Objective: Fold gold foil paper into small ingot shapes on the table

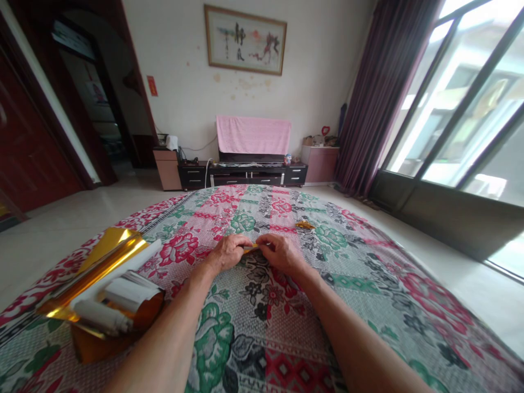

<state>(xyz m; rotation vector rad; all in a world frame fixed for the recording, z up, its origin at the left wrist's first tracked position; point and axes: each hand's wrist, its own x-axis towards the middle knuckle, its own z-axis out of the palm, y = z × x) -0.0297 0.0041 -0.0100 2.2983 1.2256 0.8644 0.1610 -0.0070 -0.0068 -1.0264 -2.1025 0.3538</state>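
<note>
Gold strip [251, 249] held by fingers [241, 240].

daylight pours in from the glass panes [466, 136] at right, washed out to near white, leaving a pale sheen on the floor [454, 265]. the left doorway [94, 103] sinks into gloom. gold foil [96, 270] throws sharp highlights. wide-angle distortion tilts the uprights; the edges look soft.

The bare left arm [180, 311] and right arm [344, 322] reach forward, left hand [230, 252] and right hand [282, 252] close together (fingers [241, 239] pinched inward)
</note>
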